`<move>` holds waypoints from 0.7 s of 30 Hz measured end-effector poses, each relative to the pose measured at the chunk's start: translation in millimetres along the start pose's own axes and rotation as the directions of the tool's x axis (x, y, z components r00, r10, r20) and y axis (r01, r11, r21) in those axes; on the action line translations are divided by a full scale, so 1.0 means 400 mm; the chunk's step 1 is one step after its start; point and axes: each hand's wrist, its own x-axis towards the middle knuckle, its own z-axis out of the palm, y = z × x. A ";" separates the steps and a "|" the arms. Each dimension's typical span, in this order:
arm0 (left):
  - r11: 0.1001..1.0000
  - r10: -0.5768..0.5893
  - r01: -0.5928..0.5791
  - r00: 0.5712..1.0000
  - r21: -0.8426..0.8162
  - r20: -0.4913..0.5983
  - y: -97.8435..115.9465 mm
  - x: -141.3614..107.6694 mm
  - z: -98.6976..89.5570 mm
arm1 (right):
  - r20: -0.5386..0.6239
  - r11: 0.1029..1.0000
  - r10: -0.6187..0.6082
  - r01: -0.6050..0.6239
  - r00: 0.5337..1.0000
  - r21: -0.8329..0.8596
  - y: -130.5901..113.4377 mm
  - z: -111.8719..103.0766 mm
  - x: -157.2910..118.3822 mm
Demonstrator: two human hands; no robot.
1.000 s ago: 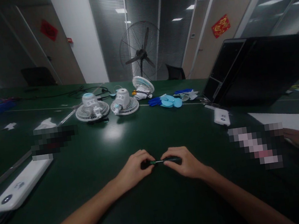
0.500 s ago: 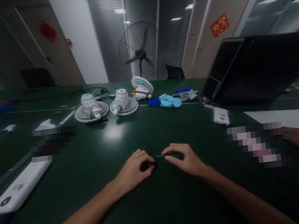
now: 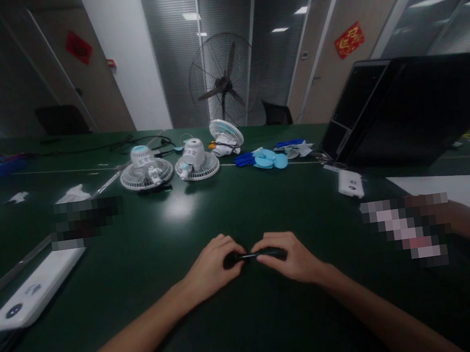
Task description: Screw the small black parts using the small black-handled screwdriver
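In the head view my left hand (image 3: pixel 216 262) is closed, thumb against fingertips, around a small black part (image 3: pixel 231 259). Its shape is mostly hidden by the fingers. My right hand (image 3: pixel 290 252) is also closed, on what looks like a screwdriver with a dark handle (image 3: pixel 273 250). Its thin metal shaft (image 3: pixel 248 255) spans the narrow gap and meets the left fingertips. Both hands are low over the dark green table (image 3: pixel 220 328), near its front edge.
Several white fan heads (image 3: pixel 196 161) stand farther back beside light blue fan blades (image 3: pixel 271 158). A long white device (image 3: pixel 34 292) lies left, a smaller white device (image 3: pixel 350 184) right. A large black monitor (image 3: pixel 416 106) leans back right. Another person's hand (image 3: pixel 443 211) is at the right.
My right hand has come slightly lower and closer to my left, and the metal shaft now reaches the left fingertips. The other person's hand at the right has shifted left.
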 end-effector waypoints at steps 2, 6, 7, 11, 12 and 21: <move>1.000 0.007 -0.007 1.000 0.004 -0.002 0.000 0.002 -0.001 | -0.005 1.000 0.004 -0.004 1.000 0.003 0.001 -0.001 -0.001; 0.999 0.023 -0.023 1.000 0.024 -0.001 -0.005 -0.008 -0.001 | -0.031 1.000 0.022 -0.022 0.999 0.003 0.003 -0.008 -0.003; 0.999 0.029 -0.029 1.000 0.024 0.010 -0.007 -0.015 -0.003 | -0.042 1.000 0.026 -0.026 0.999 0.009 0.003 -0.010 -0.003; 0.998 0.065 -0.064 0.996 -0.014 0.068 -0.035 -0.053 -0.028 | -0.067 0.999 0.042 -0.040 0.997 0.029 0.005 -0.014 -0.005; 0.998 0.066 -0.065 0.995 -0.018 0.071 -0.051 -0.061 -0.042 | -0.068 0.999 0.045 -0.043 0.997 0.030 0.005 -0.014 -0.005; 0.950 -0.185 0.240 0.948 0.200 -0.257 -0.405 -0.085 -0.311 | -0.056 0.995 0.069 -0.065 0.996 0.071 0.004 -0.017 -0.005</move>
